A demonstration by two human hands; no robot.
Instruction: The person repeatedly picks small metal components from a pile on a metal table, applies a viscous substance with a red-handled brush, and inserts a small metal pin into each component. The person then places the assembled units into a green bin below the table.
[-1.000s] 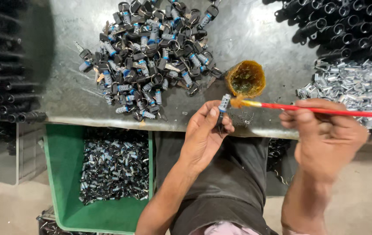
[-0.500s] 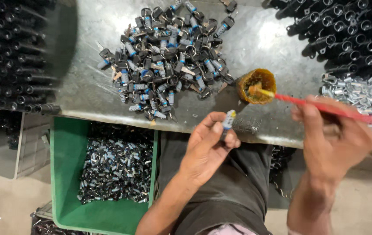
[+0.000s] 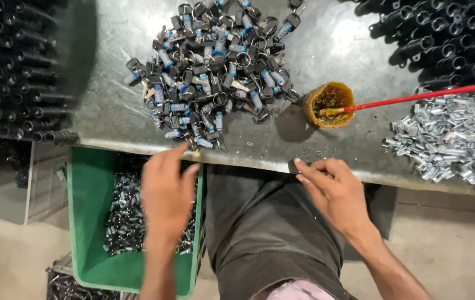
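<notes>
The heap of small metal lock cylinders with black-headed keys (image 3: pixel 215 72) lies mid-table; I judge each piece light, rigid and greasy, best pinched by its barrel. My left hand (image 3: pixel 166 194) hovers open and empty over the green plastic bin (image 3: pixel 87 222), near the heap's edge. My right hand (image 3: pixel 334 191), fingers loose, holds nothing at the grey metal table's edge (image 3: pixel 259 158).

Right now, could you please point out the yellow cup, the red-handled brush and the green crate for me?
yellow cup (image 3: pixel 329 105), head view, on its front wall.
red-handled brush (image 3: pixel 415 96), head view, mid-handle.
green crate (image 3: pixel 84 211), head view, bare left wall.
</notes>
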